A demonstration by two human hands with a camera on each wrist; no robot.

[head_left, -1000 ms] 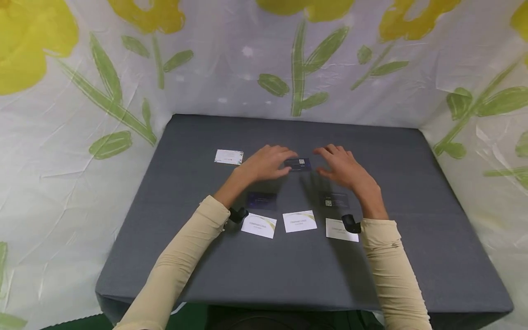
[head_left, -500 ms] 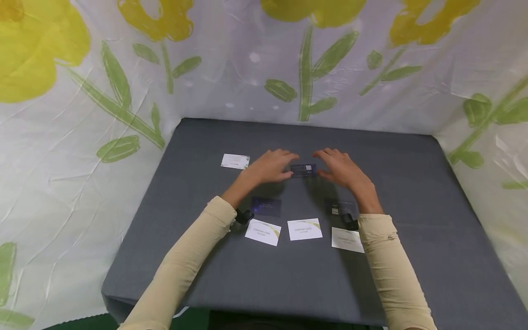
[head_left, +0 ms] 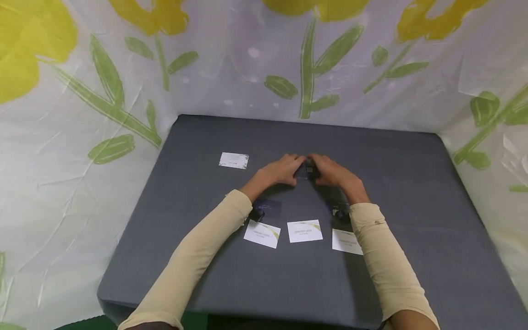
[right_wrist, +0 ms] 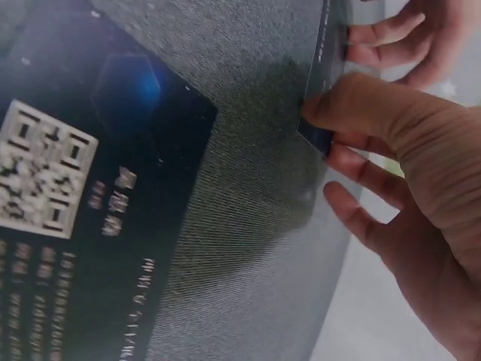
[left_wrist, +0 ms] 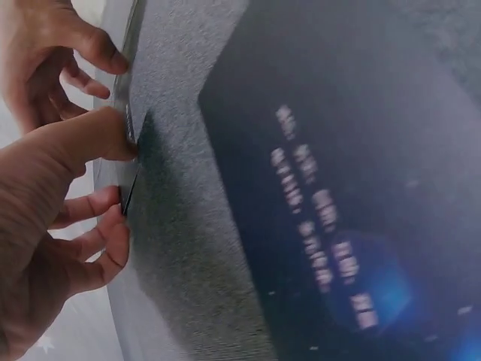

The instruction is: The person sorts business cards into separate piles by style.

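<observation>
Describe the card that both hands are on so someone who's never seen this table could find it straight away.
On the grey table ringed by flower-printed sheeting, look past the near row of three white cards to where the left hand and right hand meet. Pinched between them is a dark card bearing a small QR code, the only card being held and tilted off the cloth.

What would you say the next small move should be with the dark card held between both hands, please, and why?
Probably lift it off the cloth. The left hand and right hand both pinch the dark business card at its ends, and in the right wrist view it looks tipped up on edge from the grey tablecloth, so it seems ready to lift.
</observation>
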